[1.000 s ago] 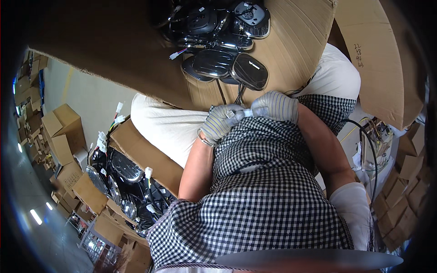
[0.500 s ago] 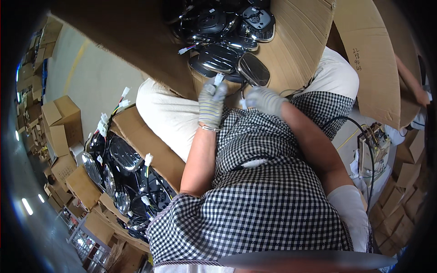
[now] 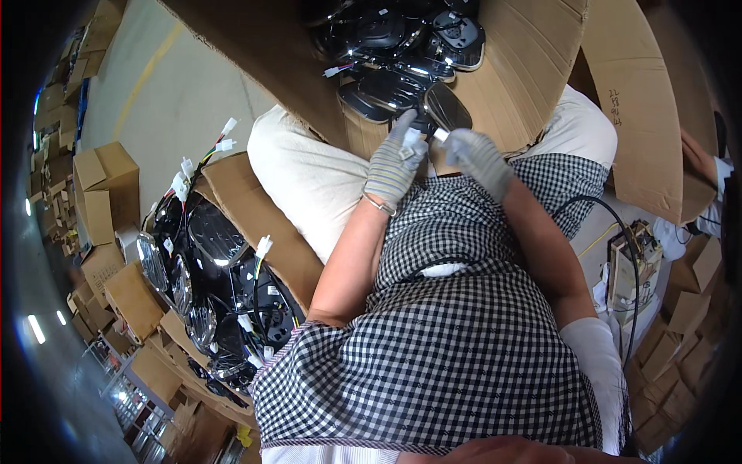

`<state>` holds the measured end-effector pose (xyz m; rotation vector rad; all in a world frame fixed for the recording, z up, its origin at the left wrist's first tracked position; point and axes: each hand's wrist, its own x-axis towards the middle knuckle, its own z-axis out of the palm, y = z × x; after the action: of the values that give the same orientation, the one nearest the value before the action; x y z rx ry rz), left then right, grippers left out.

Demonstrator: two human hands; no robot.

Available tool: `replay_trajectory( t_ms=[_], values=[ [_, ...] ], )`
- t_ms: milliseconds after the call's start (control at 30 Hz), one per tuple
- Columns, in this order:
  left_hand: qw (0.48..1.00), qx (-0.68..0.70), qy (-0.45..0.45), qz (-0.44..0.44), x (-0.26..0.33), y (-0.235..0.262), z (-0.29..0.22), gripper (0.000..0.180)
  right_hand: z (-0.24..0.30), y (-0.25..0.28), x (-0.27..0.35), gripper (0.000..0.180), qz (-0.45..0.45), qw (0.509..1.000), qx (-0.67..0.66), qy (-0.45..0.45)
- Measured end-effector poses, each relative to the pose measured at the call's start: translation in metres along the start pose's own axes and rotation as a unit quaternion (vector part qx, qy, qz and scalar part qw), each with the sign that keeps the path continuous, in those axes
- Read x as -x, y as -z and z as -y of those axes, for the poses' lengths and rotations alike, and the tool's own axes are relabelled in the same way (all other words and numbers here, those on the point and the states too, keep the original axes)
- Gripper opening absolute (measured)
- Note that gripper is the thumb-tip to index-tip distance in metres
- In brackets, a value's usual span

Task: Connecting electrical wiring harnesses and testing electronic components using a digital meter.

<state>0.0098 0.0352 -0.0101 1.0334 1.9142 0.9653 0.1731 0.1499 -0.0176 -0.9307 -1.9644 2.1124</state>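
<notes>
At the near edge of an open carton [image 3: 518, 85], in the head view, two gloved hands work just above the lap, a short gap between them. The left hand [image 3: 393, 168] wears a grey striped glove, its fingers clamped on a pale connector [image 3: 411, 141]. This part is a small, blocky, whitish housing that projects between thumb and fingers; its finer detail is too small to tell. The right hand [image 3: 483, 161], slightly blurred and similarly gloved, has its fingertips pinched together on a white connector [image 3: 441, 134]. Only a short, bright, rectangular end of it shows, tilted toward the left hand.

Directly beyond the white connector lies a flat-faced unit [image 3: 448, 107]: dark, rounded, with a thin pale rim, tilted against its neighbour. That neighbour, a glossy unit [image 3: 389, 89], is black, oval and smooth, with bright reflections. Further black units are piled behind these two, and a white plug [image 3: 334, 71] on coloured wires lies at the left of the pile.

Left of the person, a second carton [image 3: 263, 216] holds similar lamp-like units [image 3: 219, 232], with white plugs standing up on wires. A checked apron [image 3: 456, 340] covers the person's torso.
</notes>
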Motion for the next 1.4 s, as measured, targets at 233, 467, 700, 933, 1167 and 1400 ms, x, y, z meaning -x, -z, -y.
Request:
replay_trajectory(
  t_ms=[233,467,700,933,1167,1400],
  values=[
    [0.989,-0.078,-0.010,0.124,0.004,0.006,-0.024,0.046,0.031,0.019,0.009,0.030,0.004,0.973,0.217,0.074],
    [0.905,-0.317,-0.110,0.263,0.005,0.006,-0.033,0.039,0.029,0.033,0.003,0.022,0.230,0.916,0.326,0.048],
    [0.847,-0.406,-0.129,0.317,0.008,-0.002,-0.032,0.037,0.028,0.024,-0.001,0.026,0.302,0.863,0.404,-0.013],
    [0.916,-0.267,-0.109,0.278,0.005,0.001,-0.027,0.029,0.016,0.022,-0.007,0.021,0.241,0.952,0.185,0.034],
    [0.897,-0.314,-0.124,0.286,0.007,-0.003,-0.021,0.026,0.010,0.012,-0.006,0.020,0.244,0.919,0.308,0.022],
    [0.878,-0.352,-0.133,0.295,0.009,-0.004,-0.006,0.028,0.021,0.016,-0.007,0.022,0.267,0.920,0.288,-0.002]
  ],
)
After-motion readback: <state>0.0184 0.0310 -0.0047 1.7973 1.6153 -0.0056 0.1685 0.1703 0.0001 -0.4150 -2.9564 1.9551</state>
